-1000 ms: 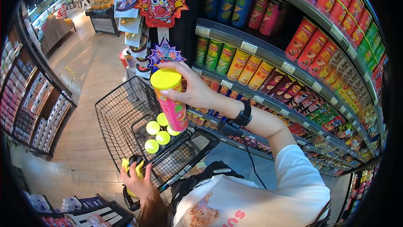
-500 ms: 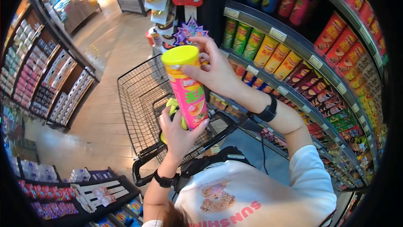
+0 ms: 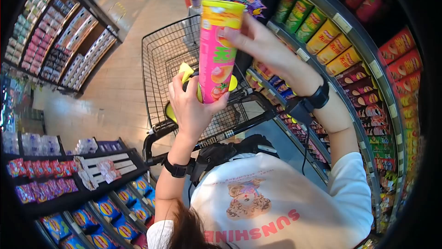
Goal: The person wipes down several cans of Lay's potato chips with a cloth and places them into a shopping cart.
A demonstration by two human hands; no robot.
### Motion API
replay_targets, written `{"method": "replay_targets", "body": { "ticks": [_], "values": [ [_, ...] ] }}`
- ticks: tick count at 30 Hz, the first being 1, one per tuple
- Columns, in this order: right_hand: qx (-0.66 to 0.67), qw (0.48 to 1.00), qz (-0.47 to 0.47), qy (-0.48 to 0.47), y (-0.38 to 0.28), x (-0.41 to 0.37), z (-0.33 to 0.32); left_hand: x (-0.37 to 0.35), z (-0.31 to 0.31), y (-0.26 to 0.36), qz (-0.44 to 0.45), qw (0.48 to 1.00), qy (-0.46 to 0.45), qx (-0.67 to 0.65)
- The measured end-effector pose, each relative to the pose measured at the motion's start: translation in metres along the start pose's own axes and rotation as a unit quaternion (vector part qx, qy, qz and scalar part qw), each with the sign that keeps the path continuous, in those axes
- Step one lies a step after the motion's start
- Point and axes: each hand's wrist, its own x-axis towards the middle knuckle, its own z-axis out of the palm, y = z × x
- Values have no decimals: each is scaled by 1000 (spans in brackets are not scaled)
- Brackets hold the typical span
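A tall pink chip canister (image 3: 216,60) with a yellow top band is held upright, slightly tilted, above the cart. My left hand (image 3: 189,101) wraps around its lower part, thumb across the front near the base. Bright yellow-green material (image 3: 185,70) shows between and beside the fingers of that hand, and more yellow shows behind the canister. On the upper right side, my right hand (image 3: 258,41) has its thumb against the front of the canister, its fingers mostly hidden behind. Both wrists wear black bands.
A black wire shopping cart (image 3: 159,60) stands below the hands, its handle (image 3: 248,115) close to my body. Curving shelves (image 3: 317,32) of chip canisters run along the right. Snack bags (image 3: 99,214) fill a rack at lower left, and a stocked shelf unit (image 3: 64,37) stands farther off.
Both hands and the canister have moved up in view, and the canister now stands more upright. My right thumb has slid lower along its side. The view has shifted downward.
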Motion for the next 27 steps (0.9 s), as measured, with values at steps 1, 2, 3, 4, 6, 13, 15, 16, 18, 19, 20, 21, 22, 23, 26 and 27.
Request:
{"method": "replay_targets", "body": {
  "ticks": [1, 2, 3, 4, 6, 13, 15, 16, 18, 19, 20, 21, 22, 23, 26, 27],
  "values": [
    [-8, 999, 41, 1, -4, 7, -2, -3, -5, -4, 18, 998, 14, 64],
    [-23, 998, 45, -41, -4, 15, -1, -5, -9, -9, 36, 991, 27, 127],
    [-39, 995, 48, -83, -1, 24, 1, -7, -12, -16, 27, 990, 28, 132],
    [-34, 994, 53, -92, 6, 36, 5, -10, -16, -23, 9, 988, 38, 153],
    [-36, 992, 44, -112, 27, 61, 19, -18, -29, -32, -37, 980, 46, 191],
    [-294, 952, -32, -73, 154, 119, 100, -77, -68, -74, -221, 946, 183, 151],
    [-327, 939, 20, -106, 189, 121, 125, -91, -73, -69, -255, 930, 215, 153],
    [-368, 922, 6, -122, 205, 118, 134, -101, -76, -69, -264, 925, 217, 166],
    [-418, 895, 43, -149, 222, 111, 148, -116, -80, -67, -276, 916, 235, 172],
    [-419, 894, 44, -152, 232, 110, 150, -124, -82, -67, -282, 912, 245, 169],
    [-478, 856, 67, -185, 243, 110, 151, -131, -85, -66, -290, 911, 238, 171],
    [-533, 813, 89, -216, 254, 109, 152, -137, -89, -65, -297, 910, 229, 174],
    [-561, 792, 99, -220, 259, 107, 153, -140, -91, -64, -298, 910, 224, 184],
    [-561, 791, 98, -224, 265, 108, 153, -144, -92, -64, -301, 908, 225, 185],
    [-623, 708, 131, -307, 266, 111, 146, -150, -91, -61, -329, 898, 226, 184],
    [-644, 696, 118, -296, 270, 110, 146, -151, -91, -61, -332, 896, 228, 186]
  ]
}}
